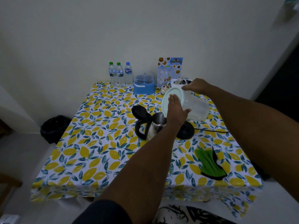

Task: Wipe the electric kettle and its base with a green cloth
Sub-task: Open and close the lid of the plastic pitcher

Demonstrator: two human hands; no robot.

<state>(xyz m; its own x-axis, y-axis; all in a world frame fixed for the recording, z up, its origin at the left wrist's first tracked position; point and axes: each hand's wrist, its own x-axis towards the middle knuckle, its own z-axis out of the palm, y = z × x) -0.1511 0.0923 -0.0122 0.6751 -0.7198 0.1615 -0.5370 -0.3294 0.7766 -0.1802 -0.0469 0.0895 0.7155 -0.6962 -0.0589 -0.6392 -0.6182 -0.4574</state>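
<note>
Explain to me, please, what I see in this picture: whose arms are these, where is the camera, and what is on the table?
There is no machine here. A person wears one camera on the head, looking forward and down, so both arms reach in from below.

The left hand and the right hand together hold a clear plastic jug with a pale lid, tilted over the open electric kettle. The kettle stands beside its black base, not on it.

The table has a lemon-print cloth. The green cloth lies near the right front, untouched. At the back stand three water bottles, a blue box and a menu card.
</note>
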